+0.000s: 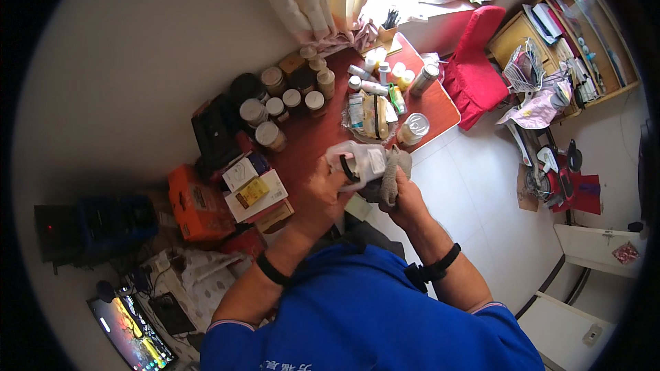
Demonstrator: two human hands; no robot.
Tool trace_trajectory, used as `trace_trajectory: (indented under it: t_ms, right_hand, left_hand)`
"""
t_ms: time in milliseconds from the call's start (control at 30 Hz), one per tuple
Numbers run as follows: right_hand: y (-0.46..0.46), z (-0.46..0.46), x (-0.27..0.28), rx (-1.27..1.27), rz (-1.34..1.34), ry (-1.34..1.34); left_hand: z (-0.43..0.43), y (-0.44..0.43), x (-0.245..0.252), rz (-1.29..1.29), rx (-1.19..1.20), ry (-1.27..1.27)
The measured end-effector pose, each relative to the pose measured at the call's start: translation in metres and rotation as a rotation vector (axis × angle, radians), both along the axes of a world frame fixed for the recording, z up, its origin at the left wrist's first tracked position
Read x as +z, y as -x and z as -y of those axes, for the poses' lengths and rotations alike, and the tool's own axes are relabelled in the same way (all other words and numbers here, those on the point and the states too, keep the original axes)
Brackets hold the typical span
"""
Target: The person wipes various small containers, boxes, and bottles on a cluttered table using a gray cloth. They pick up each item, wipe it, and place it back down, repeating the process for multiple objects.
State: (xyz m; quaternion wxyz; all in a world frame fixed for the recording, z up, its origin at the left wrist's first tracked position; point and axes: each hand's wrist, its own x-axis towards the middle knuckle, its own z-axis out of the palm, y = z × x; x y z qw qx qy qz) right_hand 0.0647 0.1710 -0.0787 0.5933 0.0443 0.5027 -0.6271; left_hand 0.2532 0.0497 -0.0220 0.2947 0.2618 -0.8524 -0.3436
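In the middle of the head view, my left hand (330, 183) is closed on a translucent plastic container (368, 158) with a black handle-like strip on its near side and a pale label. The container is tilted over the near edge of a red-brown table (307, 162). My right hand (407, 196) grips a grey-brown cloth (396, 175), which lies against the container's right end. Just beyond my hands, a clear-wrapped tray of packets (375, 118) rests on the table, with a lidded jar (413, 130) to its right.
Several lidded jars (270, 135) and bottles line the table's wall side. An orange box (198, 203) and stacked cartons (258, 193) stand at left. A steel flask (425, 80) is near the right edge. Beyond are a red-covered chair (474, 72) and a child's bicycle (546, 170).
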Motion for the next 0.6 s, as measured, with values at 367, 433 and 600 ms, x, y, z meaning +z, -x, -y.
trace_trajectory:
  t_ms: [367,433,600]
  right_hand:
    - [0.075,-0.050,-0.026,0.041,-0.043,-0.027]
    - [0.095,-0.060,-0.032,0.087,-0.024,-0.012]
    - [0.155,-0.082,-0.043,0.161,-0.113,-0.132]
  left_hand:
    - [0.073,-0.008,-0.059,0.123,0.322,-0.063]
    - [0.080,-0.003,-0.082,0.252,0.368,-0.057]
    - [0.073,0.025,-0.148,0.378,0.422,-0.111]
